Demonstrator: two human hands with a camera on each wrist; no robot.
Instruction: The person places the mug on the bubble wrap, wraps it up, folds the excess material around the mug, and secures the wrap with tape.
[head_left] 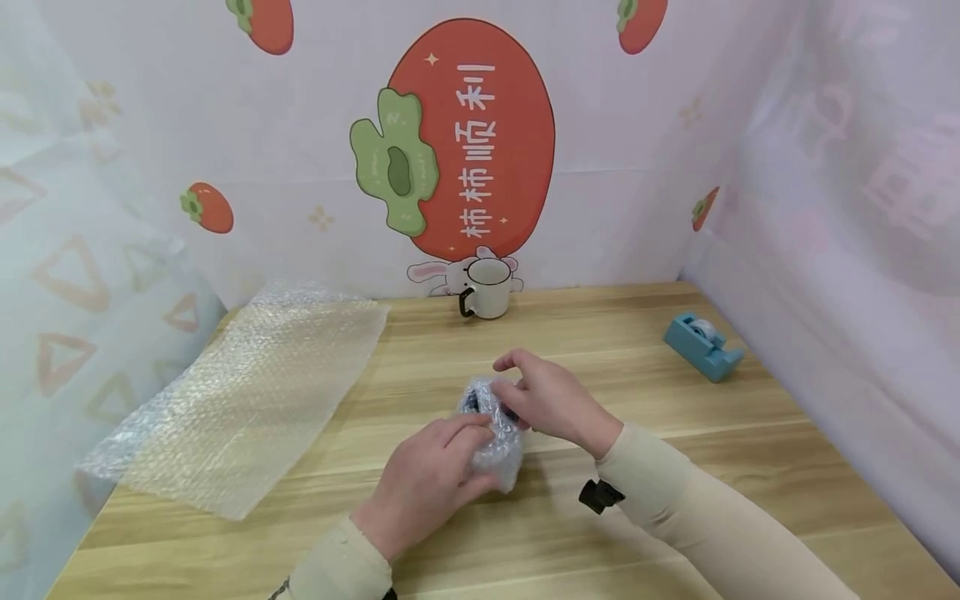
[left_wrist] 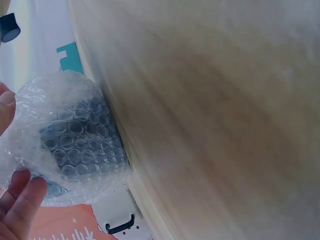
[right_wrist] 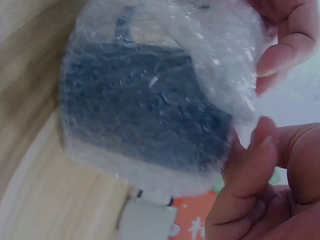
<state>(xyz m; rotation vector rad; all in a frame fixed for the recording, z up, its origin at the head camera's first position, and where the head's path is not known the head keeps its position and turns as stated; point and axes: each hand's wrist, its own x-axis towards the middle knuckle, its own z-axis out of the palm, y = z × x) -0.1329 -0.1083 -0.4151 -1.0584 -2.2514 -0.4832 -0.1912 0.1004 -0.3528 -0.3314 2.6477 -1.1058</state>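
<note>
A bundle of clear bubble wrap (head_left: 498,454) stands on the table in front of me, folded around a dark blue object (right_wrist: 145,105) whose kind I cannot tell through the bubbles. My left hand (head_left: 431,471) holds the bundle from the near left, fingers over its top and thumb along its near side. From the far right, my right hand (head_left: 555,400) pinches the wrap at the upper edge, with curled fingers. Both wrist views show the fingertips at the folded top of the wrap, where the film is bunched up.
A loose sheet of bubble wrap (head_left: 262,392) lies flat on the left of the wooden table (head_left: 600,542). At the back stands a white mug (head_left: 491,292) with a black handle. A blue tape dispenser (head_left: 701,346) sits at the right. Printed cloth (head_left: 637,167) hangs around the table.
</note>
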